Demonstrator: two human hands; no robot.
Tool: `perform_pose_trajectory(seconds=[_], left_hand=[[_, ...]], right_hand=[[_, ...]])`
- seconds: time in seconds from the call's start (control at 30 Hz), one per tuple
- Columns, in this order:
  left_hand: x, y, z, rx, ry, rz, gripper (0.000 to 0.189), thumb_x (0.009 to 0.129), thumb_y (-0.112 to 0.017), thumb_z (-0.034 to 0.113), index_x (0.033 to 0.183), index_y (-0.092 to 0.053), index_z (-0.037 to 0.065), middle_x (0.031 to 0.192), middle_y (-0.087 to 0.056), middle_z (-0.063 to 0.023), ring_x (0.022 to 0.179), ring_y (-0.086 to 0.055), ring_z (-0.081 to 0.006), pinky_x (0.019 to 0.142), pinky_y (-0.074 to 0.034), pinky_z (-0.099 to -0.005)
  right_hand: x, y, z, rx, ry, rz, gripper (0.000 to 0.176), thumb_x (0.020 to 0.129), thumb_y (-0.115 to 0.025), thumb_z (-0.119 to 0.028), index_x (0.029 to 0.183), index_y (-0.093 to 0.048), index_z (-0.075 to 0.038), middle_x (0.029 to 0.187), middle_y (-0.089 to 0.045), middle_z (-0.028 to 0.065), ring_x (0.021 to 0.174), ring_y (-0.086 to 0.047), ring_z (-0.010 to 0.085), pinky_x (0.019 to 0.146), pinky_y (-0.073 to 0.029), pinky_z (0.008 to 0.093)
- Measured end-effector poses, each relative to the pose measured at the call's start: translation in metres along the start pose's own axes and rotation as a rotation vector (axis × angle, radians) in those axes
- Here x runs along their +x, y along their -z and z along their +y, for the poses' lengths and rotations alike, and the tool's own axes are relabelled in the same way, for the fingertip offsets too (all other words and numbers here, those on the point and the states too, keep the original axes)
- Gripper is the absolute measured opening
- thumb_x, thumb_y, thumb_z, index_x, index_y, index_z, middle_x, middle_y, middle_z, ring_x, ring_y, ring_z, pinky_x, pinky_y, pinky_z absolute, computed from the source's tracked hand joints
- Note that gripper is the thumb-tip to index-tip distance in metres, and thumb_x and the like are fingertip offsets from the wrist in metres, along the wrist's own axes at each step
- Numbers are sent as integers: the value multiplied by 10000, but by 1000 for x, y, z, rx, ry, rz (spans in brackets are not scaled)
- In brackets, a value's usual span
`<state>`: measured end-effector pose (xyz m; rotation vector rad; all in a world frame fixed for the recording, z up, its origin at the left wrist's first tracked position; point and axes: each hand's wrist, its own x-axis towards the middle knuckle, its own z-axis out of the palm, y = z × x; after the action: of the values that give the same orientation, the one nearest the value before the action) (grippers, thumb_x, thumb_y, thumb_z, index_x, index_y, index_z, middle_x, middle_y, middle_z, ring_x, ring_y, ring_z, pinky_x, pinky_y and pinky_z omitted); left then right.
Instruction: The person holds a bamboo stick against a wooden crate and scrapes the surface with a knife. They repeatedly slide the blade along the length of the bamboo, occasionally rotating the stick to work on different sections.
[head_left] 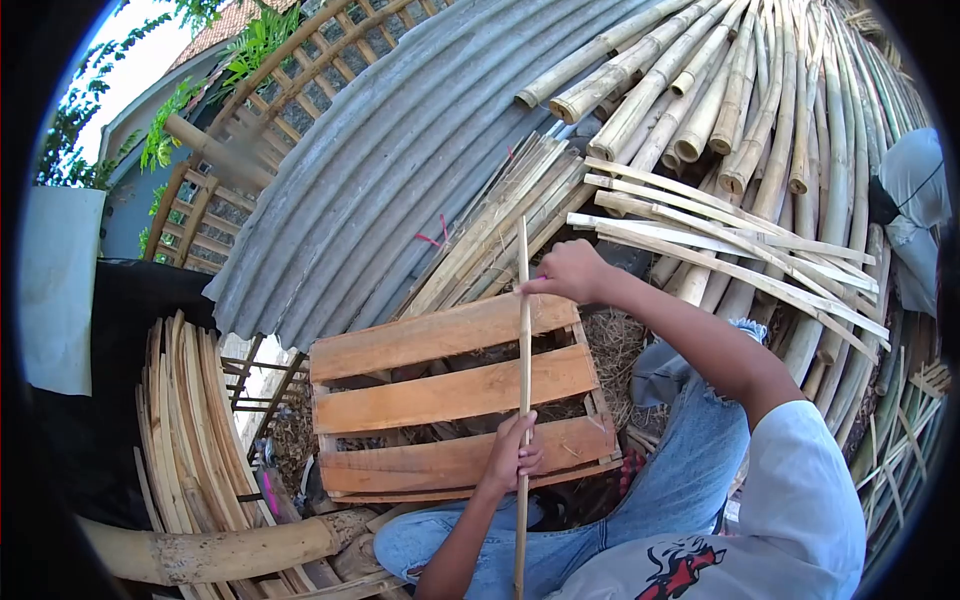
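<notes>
A long, narrow bamboo strip [525, 350] stands nearly upright in front of me, over a slatted wooden crate [455, 392]. My left hand [514, 452] is wrapped round its lower part, close to my knees. Higher up, my right hand [572, 272] is closed in a fist beside the strip, with the thumb reaching across to touch it. A small pink-purple bit shows at these fingers; what else the fist holds is hidden. The strip's bottom end runs down past my jeans.
Split bamboo pieces [735, 245] lie across a pile of bamboo poles [770, 110] at right. More split strips [190, 420] stand at left above a thick bamboo pole [215, 555]. Corrugated sheeting [400, 150] slopes behind the crate. Another person's leg [915, 220] shows at far right.
</notes>
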<state>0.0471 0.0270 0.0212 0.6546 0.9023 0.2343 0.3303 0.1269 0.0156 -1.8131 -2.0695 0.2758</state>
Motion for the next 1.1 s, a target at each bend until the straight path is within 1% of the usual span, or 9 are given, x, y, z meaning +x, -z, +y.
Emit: perform_pose_trajectory(seconds=[0.07,0.27,0.4,0.47,0.53,0.6,0.77,0.87,1.1], left_hand=[[26,15,9,-122,89,-79,319,976,-397,336,746,-396,115,471,-264,59,313,-207,-21,263,-180,-169],[31,37,8,-425,175,-287,324,972,-399,347,746,-409,115,464,-265,65,307,-205,-17,258,-183,-162],[30,40,11,-384,150,-258,340,973,-397,348,724,-399,116,460,-251,65,302,-192,-18,255,-176,-162],[30,37,7,-345,149,-221,342,973,-396,350,722,-399,118,459,-248,66,302,-187,-18,254,-175,-162],[29,30,0,-291,150,-191,344,974,-394,353,720,-399,120,458,-244,66,301,-183,-18,254,-173,-163],[23,20,-11,-327,192,-234,342,971,-403,355,720,-399,124,456,-243,67,302,-179,-18,249,-171,-158],[23,25,3,-427,184,-288,344,970,-399,354,712,-398,127,452,-251,64,304,-183,-19,250,-164,-162],[19,25,14,-340,73,-227,339,967,-403,350,707,-397,132,452,-249,65,308,-188,-20,251,-170,-164],[19,30,20,-342,-8,-289,342,958,-405,378,717,-388,136,450,-245,61,310,-196,-24,274,-191,-170]], right_hand=[[7,-7,9,-59,-120,-74,695,802,-450,-678,554,-620,-51,486,-541,140,504,-587,324,477,-444,400],[-4,-22,-9,-146,-15,19,654,836,-442,-632,578,-648,-68,511,-559,156,516,-598,319,485,-453,398],[-20,-28,-32,-58,124,-21,633,856,-437,-602,591,-658,-71,523,-562,159,516,-591,328,485,-454,400],[-14,-35,-12,-52,158,26,640,867,-434,-584,571,-646,-57,516,-560,161,517,-588,333,490,-455,413],[3,-24,24,-103,-227,102,660,868,-430,-583,549,-630,-41,508,-558,161,521,-591,337,497,-458,424],[5,-25,50,-65,-289,187,684,867,-419,-596,534,-620,-33,492,-550,162,513,-589,340,500,-458,429],[-6,-7,1,-9,-217,-90,703,855,-382,-651,607,-655,-52,590,-590,190,611,-606,353,550,-475,437],[-8,0,-24,13,-13,-30,660,857,-413,-627,619,-663,-64,527,-554,167,566,-586,350,531,-469,421],[-7,23,-35,19,44,10,564,859,-494,-531,617,-632,-41,515,-524,175,545,-557,357,513,-434,432]])
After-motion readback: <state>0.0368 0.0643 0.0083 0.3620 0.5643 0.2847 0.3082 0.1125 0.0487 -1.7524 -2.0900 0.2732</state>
